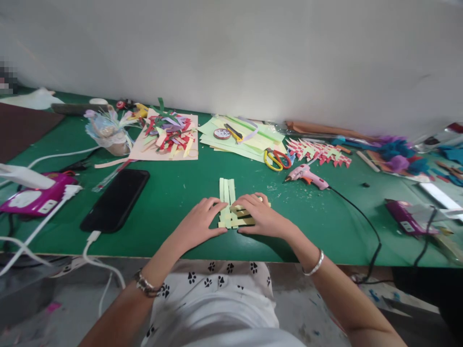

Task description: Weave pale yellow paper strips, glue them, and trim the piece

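Head view: two hands [200, 219] [258, 214] at one paper weave [227, 190].

A single head-worn camera looks forward and down — close above the green table [177, 183], facing the pale wall [231, 58].

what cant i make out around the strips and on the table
Head view: part of the strips, hidden by the right hand.
Head view: left part of the brown sheet, cut off by the edge.
Head view: print on the round disc, too small to read.
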Action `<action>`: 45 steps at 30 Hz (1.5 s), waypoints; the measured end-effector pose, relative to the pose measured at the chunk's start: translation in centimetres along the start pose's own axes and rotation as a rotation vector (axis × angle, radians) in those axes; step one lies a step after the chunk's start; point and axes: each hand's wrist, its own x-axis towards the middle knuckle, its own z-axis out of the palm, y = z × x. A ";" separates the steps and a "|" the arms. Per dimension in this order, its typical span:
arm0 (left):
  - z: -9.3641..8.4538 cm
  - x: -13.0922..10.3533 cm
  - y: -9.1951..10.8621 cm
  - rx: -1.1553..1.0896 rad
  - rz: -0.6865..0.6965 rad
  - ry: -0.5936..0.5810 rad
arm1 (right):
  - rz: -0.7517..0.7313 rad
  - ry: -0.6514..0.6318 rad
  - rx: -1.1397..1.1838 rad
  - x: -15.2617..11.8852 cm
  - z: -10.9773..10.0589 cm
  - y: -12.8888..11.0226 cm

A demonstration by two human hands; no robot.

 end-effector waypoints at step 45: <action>0.6 -2.3 0.7 0.221 0.249 0.050 | 0.129 0.209 -0.114 -2.7 0.5 -1.4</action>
